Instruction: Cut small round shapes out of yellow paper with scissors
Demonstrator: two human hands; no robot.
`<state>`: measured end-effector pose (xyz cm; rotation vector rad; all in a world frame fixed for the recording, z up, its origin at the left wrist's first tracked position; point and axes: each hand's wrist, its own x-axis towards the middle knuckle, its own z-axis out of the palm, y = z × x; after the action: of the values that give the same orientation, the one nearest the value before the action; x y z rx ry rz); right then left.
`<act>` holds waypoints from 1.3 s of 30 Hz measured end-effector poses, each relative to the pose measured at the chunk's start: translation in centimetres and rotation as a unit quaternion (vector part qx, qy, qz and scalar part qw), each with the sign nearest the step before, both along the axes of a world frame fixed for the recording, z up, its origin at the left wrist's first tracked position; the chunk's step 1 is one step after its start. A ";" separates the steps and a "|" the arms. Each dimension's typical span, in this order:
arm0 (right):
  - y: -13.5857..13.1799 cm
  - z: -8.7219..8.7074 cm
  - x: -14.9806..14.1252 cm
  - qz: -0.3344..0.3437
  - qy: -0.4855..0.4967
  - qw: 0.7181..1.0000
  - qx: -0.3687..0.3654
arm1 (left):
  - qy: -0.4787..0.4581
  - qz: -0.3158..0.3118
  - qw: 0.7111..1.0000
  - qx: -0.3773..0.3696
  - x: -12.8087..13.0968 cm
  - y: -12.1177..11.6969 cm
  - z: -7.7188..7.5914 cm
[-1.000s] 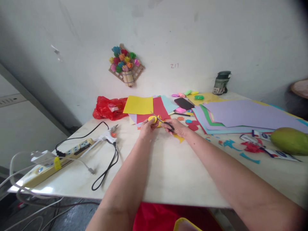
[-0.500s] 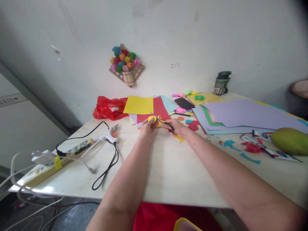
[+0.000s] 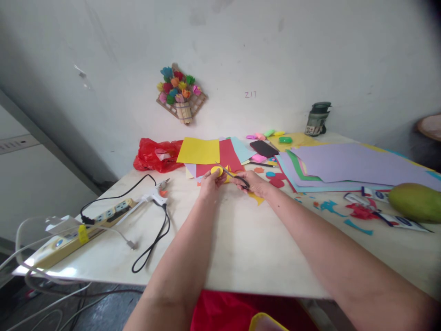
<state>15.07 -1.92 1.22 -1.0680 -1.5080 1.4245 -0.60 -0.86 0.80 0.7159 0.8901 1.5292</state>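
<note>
Between the fingers of my left hand is a small round piece of yellow paper. My right hand grips a pair of scissors by its dark handles, and the blades reach to the edge of the yellow piece. Yellow paper scraps lie under and beside my right hand. Just beyond the hands, a yellow sheet rests over a red sheet and other coloured papers.
To the left are a glue gun, a power strip and loose cables. A red plastic bag sits at the back. On the right lie large coloured sheets, glue tubes, a mango and paper scraps. A bottle stands behind.
Hardly anything differs. The yellow piece in my left hand has turned or shifted very slightly at the scissor blades.
</note>
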 end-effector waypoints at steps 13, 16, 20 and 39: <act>-0.9 1.2 -0.2 -0.021 -0.004 1.000 -0.018 | 0.004 -0.011 1.000 0.008 -0.4 0.4 -0.4; -0.9 1.2 -0.2 -0.023 0.001 1.000 -0.012 | 0.006 -0.014 1.000 -0.003 -0.5 0.4 -0.3; -0.6 1.0 0.0 -0.032 0.018 0.999 -0.001 | 0.008 -0.024 1.000 -0.007 -0.4 0.4 -0.3; 0.7 0.6 -0.1 -0.165 0.147 0.975 0.026 | 0.127 -0.199 0.971 0.028 0.4 -0.6 0.0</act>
<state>15.02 -1.17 1.84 -0.9736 -1.0923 1.2399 -0.20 -1.50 0.84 1.0780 0.8316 1.1239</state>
